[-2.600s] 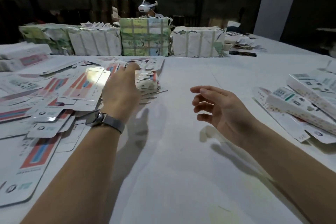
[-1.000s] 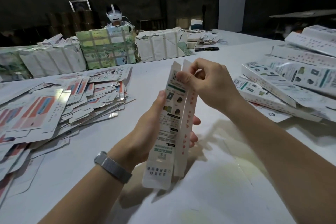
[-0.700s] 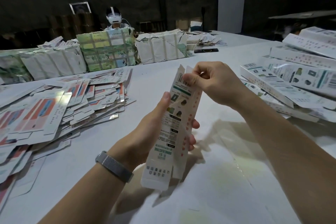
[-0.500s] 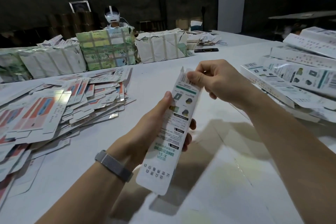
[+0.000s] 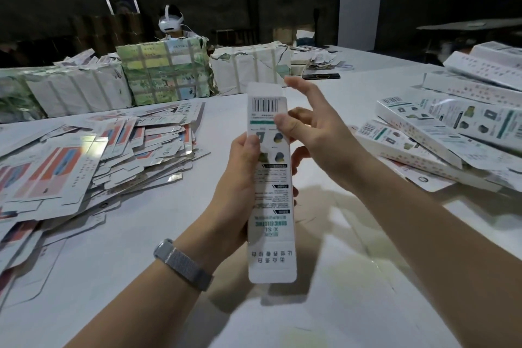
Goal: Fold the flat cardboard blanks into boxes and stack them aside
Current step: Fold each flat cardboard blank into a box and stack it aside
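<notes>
On the left of the white bench point(image 5: 324, 319) lay a loose, sprawling heap of flat blanks point(image 5: 93, 155), printed red and blue, overlapping one another and running out past the left edge of view. Behind them, along the far side, stood a row of wrapped bundles point(image 5: 166, 73), paper-covered and strapped, some torn at the corners; what was inside them could not be made out. A person wearing a white headset point(image 5: 169, 22) sat just beyond that row. In the middle, held upright above the bench, was one long narrow carton point(image 5: 269, 186), barcode at its top and its printed face towards the wearer, its upper flap standing up. The left hand point(image 5: 240, 186), with a grey mesh watch band point(image 5: 182, 264) on its wrist, gripped the carton along its left edge, thumb on the front and fingers behind. The right hand point(image 5: 313, 133) pinched the carton's upper right edge with its thumb on the front, the forefinger raised and spread away. A dark flat slab point(image 5: 320, 76) lay further back. Bare bench surface stretched below and between the arms, down to the near edge. On the right, folded boxes point(image 5: 452, 127) were piled on one another, touching, some tilted, reaching the right edge of view.
</notes>
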The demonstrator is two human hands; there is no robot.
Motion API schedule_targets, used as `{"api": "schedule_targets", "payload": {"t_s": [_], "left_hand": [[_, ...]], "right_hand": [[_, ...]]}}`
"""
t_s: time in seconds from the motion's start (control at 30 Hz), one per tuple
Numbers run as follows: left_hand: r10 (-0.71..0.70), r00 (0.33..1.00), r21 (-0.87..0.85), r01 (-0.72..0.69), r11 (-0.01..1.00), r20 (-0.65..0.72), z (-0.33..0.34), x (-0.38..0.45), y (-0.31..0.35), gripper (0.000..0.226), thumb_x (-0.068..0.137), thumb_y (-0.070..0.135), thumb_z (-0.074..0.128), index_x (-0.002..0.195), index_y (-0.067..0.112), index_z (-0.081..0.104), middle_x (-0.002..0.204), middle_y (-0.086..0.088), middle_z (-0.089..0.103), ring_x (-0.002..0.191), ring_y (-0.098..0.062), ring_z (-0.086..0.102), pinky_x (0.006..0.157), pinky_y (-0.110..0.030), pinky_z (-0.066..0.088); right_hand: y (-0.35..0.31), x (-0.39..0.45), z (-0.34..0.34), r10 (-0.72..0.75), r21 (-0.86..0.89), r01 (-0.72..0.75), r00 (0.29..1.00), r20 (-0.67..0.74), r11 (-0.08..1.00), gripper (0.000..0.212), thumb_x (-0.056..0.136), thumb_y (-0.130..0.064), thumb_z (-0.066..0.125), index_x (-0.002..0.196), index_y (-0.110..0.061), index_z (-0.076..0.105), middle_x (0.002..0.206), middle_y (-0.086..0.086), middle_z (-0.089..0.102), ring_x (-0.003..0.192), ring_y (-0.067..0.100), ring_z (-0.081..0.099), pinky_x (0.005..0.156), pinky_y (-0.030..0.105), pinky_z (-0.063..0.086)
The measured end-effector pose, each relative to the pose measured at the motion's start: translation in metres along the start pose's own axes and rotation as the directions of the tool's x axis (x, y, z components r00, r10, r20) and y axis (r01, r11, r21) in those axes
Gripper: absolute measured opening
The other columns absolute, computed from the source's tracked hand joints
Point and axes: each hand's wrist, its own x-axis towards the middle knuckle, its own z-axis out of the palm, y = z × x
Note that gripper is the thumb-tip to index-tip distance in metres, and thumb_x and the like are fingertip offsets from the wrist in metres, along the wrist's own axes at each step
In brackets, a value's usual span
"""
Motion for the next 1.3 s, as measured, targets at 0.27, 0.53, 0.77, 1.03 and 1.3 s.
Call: {"api": "schedule_targets", "payload": {"t_s": [0.27,0.53,0.77,1.03,1.3], "left_hand": [[0.115,0.993,0.272,-0.101,0.957,-0.037,-0.009,0.008,0.005,0.059,0.098,0.066,0.023,0.146,0.032,0.025,0.106,0.010,0.070,0.102,-0.014,0.070,0.082,-0.047,0.061],[0.341,0.939,0.309,-0.310,0.899,-0.050,-0.018,0.006,0.012,0.042,0.110,0.026,0.032,0.151,0.034,0.027,0.101,0.012,0.075,0.087,-0.012,0.074,0.064,-0.022,0.057],[0.342,0.938,0.185,-0.329,0.926,-0.047,-0.015,0.004,0.012,0.031,0.107,0.009,0.025,0.120,0.029,0.044,0.090,0.003,0.077,0.074,-0.015,0.074,0.059,-0.024,0.057],[0.285,0.952,0.170,-0.264,0.949,-0.114,-0.012,0.009,0.008,0.026,0.104,0.018,0.034,0.118,0.028,0.053,0.088,0.001,0.073,0.075,-0.018,0.070,0.060,-0.027,0.055],[0.187,0.980,0.095,-0.180,0.979,-0.067,-0.007,0.006,0.007,0.033,0.109,0.024,0.036,0.141,0.029,0.042,0.093,-0.002,0.075,0.080,-0.018,0.070,0.065,-0.030,0.056]], "right_hand": [[0.001,-0.001,0.007,0.051,0.032,-0.051,0.998,-0.023,0.998,0.051,0.098,-0.021,0.060,0.143,-0.022,0.037,0.098,0.015,0.069,0.074,0.020,0.060,0.051,0.028,0.046],[0.001,-0.003,0.016,0.017,0.033,-0.018,0.999,0.031,0.999,0.031,0.102,-0.016,0.053,0.132,-0.022,0.047,0.093,0.010,0.071,0.075,0.019,0.063,0.054,0.026,0.048],[0.005,-0.002,0.020,0.038,0.075,-0.043,0.997,0.071,0.996,0.015,0.102,-0.013,0.053,0.114,-0.020,0.059,0.089,0.013,0.068,0.075,0.024,0.059,0.052,0.023,0.043],[0.006,0.001,0.016,0.104,0.113,-0.111,0.992,0.067,0.987,0.005,0.097,-0.013,0.058,0.101,-0.014,0.060,0.096,0.007,0.067,0.083,0.017,0.065,0.072,0.035,0.051],[0.007,0.002,0.010,0.032,0.289,-0.025,0.999,-0.020,0.957,0.044,0.072,-0.005,0.063,0.111,-0.022,0.050,0.094,0.003,0.063,0.087,0.022,0.067,0.085,0.045,0.054]]}}
